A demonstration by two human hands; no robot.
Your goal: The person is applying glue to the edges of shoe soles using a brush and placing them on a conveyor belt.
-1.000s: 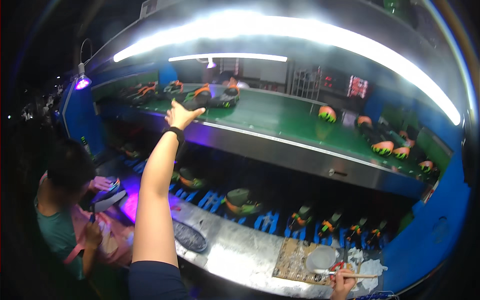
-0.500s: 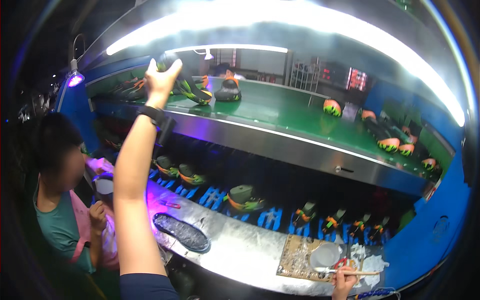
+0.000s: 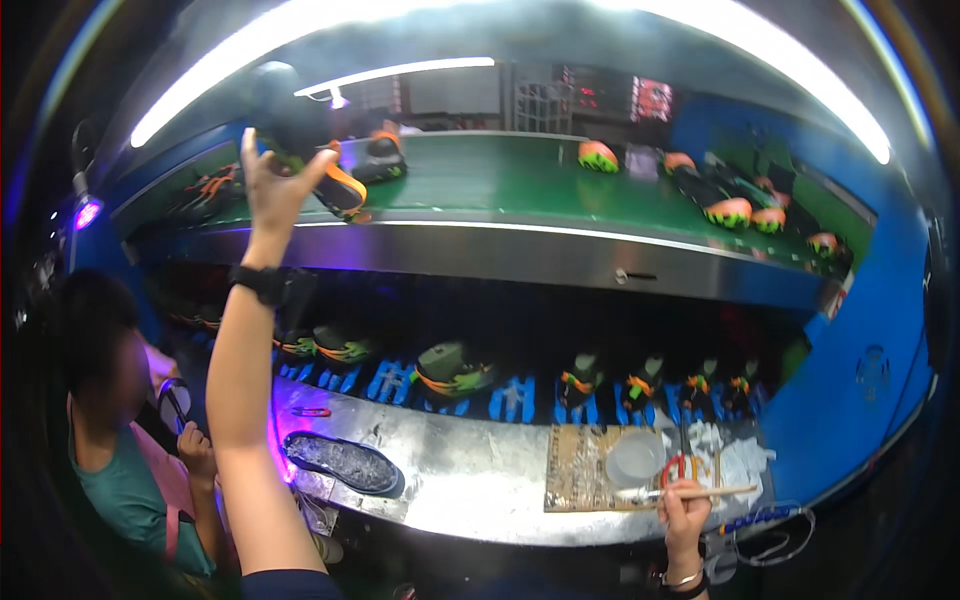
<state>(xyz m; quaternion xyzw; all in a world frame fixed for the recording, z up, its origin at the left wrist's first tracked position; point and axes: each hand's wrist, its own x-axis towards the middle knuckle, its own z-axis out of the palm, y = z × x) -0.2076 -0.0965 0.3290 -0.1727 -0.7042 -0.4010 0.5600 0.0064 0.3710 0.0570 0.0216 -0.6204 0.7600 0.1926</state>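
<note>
My left hand (image 3: pixel 275 190) is raised at the front edge of the green conveyor belt (image 3: pixel 490 185), thumb and fingers wrapped round a dark shoe (image 3: pixel 338 190) with an orange-yellow edge. Part of that shoe is blurred and hidden by the hand. Low on the right, my right hand (image 3: pixel 685 510) grips a brush (image 3: pixel 715 491) by its wooden handle. Its pale bristles lie over a cardboard sheet (image 3: pixel 575 470), just below a translucent plastic cup (image 3: pixel 636 457). A dark-rimmed shoe sole (image 3: pixel 343 462) rests on the metal bench (image 3: pixel 460 480), left of the cardboard.
More shoes (image 3: pixel 730 212) stand on the belt. Under it, several shoes (image 3: pixel 450 372) sit on blue racks (image 3: pixel 512 398). Crumpled white tissue (image 3: pixel 745 460) and a red-handled tool (image 3: pixel 675 468) lie beside the cup. A co-worker (image 3: pixel 130 480) is close on my left.
The whole view has shifted, so the belt and bench appear further left. The shoe in my left hand has turned, showing its orange-yellow edge. My right hand still holds the brush by the cup.
</note>
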